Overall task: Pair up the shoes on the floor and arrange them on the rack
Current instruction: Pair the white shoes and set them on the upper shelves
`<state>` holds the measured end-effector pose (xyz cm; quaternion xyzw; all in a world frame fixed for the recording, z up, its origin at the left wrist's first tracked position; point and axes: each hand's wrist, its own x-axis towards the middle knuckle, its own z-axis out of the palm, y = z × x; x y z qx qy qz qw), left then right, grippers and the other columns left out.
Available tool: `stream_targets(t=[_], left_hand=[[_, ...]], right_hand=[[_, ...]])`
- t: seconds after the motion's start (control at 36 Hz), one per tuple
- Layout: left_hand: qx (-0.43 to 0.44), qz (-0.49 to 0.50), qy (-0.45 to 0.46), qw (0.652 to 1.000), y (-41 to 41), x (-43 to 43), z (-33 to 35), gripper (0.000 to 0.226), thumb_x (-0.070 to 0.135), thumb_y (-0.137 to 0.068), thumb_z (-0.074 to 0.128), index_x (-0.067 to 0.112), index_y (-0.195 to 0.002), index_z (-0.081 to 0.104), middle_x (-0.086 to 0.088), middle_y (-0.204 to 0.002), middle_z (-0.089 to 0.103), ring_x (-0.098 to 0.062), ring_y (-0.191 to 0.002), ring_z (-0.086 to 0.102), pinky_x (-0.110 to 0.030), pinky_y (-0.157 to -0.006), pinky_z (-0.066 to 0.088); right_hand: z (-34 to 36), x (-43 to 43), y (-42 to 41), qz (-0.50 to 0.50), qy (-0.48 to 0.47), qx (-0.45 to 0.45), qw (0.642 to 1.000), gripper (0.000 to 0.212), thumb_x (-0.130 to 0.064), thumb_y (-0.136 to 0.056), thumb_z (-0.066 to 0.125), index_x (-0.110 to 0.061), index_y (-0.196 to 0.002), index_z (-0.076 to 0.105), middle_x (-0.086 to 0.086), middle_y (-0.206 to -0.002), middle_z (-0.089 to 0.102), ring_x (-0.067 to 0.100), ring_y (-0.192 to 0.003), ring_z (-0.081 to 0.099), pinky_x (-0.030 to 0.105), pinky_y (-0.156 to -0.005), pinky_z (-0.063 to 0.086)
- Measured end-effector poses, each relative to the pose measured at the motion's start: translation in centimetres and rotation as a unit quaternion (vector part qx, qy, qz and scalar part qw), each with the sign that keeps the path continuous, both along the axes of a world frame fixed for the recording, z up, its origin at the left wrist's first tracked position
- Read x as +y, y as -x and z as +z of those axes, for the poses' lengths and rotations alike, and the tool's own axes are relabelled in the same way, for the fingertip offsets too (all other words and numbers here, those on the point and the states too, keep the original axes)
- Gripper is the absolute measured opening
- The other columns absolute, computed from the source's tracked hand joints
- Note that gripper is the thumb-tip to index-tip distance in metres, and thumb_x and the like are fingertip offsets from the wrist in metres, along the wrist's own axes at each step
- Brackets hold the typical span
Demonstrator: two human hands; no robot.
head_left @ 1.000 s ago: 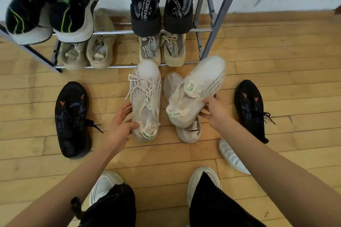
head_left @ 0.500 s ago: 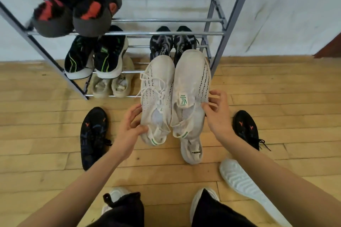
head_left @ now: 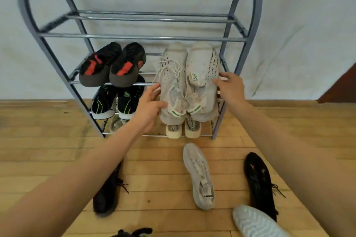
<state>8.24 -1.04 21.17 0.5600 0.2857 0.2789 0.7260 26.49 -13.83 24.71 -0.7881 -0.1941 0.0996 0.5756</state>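
Note:
Two white knit sneakers are held side by side at the right half of the rack's second shelf, toes pointing to the wall. My left hand (head_left: 149,105) grips the left white sneaker (head_left: 172,75) by its heel side. My right hand (head_left: 230,90) holds the right white sneaker (head_left: 204,71) at its outer edge. The grey metal rack (head_left: 134,37) stands against the wall. On the wooden floor lie a grey sneaker (head_left: 200,175), a black sneaker (head_left: 260,183) at the right and another black sneaker (head_left: 107,194) partly hidden under my left forearm.
A black-and-red pair (head_left: 113,65) sits left on the second shelf, a black-and-green pair (head_left: 117,102) below it, beige shoes (head_left: 183,129) on the bottom shelf. The top shelf holds nothing. A white upturned sole (head_left: 256,221) lies at bottom right.
Both hands have lifted the white pair from the floor up to the rack's second shelf. The view has tilted up, showing the whole rack.

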Motion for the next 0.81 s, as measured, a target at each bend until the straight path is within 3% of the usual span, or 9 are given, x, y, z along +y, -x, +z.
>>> stream_targets(t=[0.17,0.28,0.39,0.47,0.56,0.67,0.72,0.81], left_hand=[[0.06,0.022,-0.017,0.998,-3.9,2.7,2.1,0.058,-0.014,-0.086,0.044,0.01,-0.139,0.038,-0.01,-0.133,0.052,-0.027,-0.112,0.056,-0.039,-0.083,0.05],[0.112,0.026,-0.027,0.993,-5.3,3.5,2.2,0.044,-0.006,-0.09,0.042,0.009,-0.13,0.049,-0.013,-0.128,0.058,-0.028,-0.107,0.058,-0.039,-0.082,0.049],[0.124,0.022,-0.035,0.991,-5.4,3.5,1.9,0.051,0.001,-0.092,0.047,0.012,-0.141,0.04,-0.013,-0.127,0.058,-0.027,-0.106,0.06,-0.034,-0.078,0.051],[0.11,0.003,0.024,0.994,-5.1,3.4,1.9,0.06,0.003,-0.091,0.052,0.02,-0.145,0.032,-0.01,-0.129,0.057,-0.025,-0.106,0.059,-0.033,-0.078,0.051],[0.122,-0.061,0.11,0.985,-4.3,3.2,2.3,0.064,0.01,-0.09,0.055,0.039,-0.142,0.03,-0.005,-0.129,0.055,-0.027,-0.105,0.057,-0.046,-0.078,0.052],[0.098,-0.095,0.164,0.977,-3.4,3.1,2.5,0.063,0.002,-0.088,0.054,0.04,-0.135,0.036,-0.01,-0.133,0.047,-0.032,-0.104,0.056,-0.047,-0.063,0.058],[0.075,-0.076,0.164,0.981,-3.3,2.8,2.2,0.07,-0.004,-0.089,0.05,0.03,-0.145,0.026,-0.012,-0.138,0.047,-0.033,-0.108,0.056,-0.047,-0.067,0.057],[0.059,-0.056,0.141,0.987,-3.3,2.3,1.8,0.068,-0.006,-0.089,0.05,0.024,-0.146,0.028,-0.014,-0.137,0.05,-0.034,-0.114,0.056,-0.049,-0.079,0.055]], right_hand=[[1.6,4.3,-2.8,0.014,0.049,-0.011,0.999,0.03,-0.012,-0.091,0.054,-0.006,-0.118,0.064,0.013,-0.124,0.061,0.03,-0.112,0.057,0.042,-0.096,0.048],[1.5,5.8,-3.5,0.03,0.114,0.022,0.993,0.031,-0.014,-0.094,0.05,-0.002,-0.12,0.061,0.015,-0.125,0.059,0.031,-0.114,0.054,0.033,-0.087,0.044],[0.9,5.6,-3.0,0.079,0.164,0.024,0.983,0.03,-0.019,-0.088,0.059,-0.007,-0.115,0.059,0.013,-0.118,0.058,0.03,-0.111,0.055,0.032,-0.079,0.044],[0.3,4.2,-2.6,0.099,0.128,0.085,0.983,0.056,-0.021,-0.087,0.064,-0.01,-0.137,0.04,0.01,-0.137,0.047,0.024,-0.114,0.05,0.034,-0.085,0.043],[0.0,2.4,-2.0,0.088,0.123,0.199,0.968,0.068,-0.027,-0.088,0.064,-0.014,-0.143,0.026,0.011,-0.143,0.04,0.029,-0.116,0.051,0.042,-0.082,0.051],[-0.3,1.1,-1.0,0.125,0.031,0.34,0.932,0.041,-0.023,-0.094,0.056,-0.009,-0.13,0.045,0.015,-0.136,0.046,0.028,-0.096,0.06,0.034,-0.053,0.057],[-0.7,0.8,-0.7,0.112,-0.037,0.343,0.932,0.032,-0.016,-0.094,0.055,-0.005,-0.124,0.051,0.014,-0.134,0.048,0.028,-0.103,0.057,0.03,-0.054,0.058],[-1.3,0.7,-0.1,0.085,-0.081,0.326,0.938,0.03,-0.011,-0.095,0.052,-0.007,-0.124,0.052,0.01,-0.132,0.05,0.029,-0.113,0.053,0.03,-0.058,0.059]])
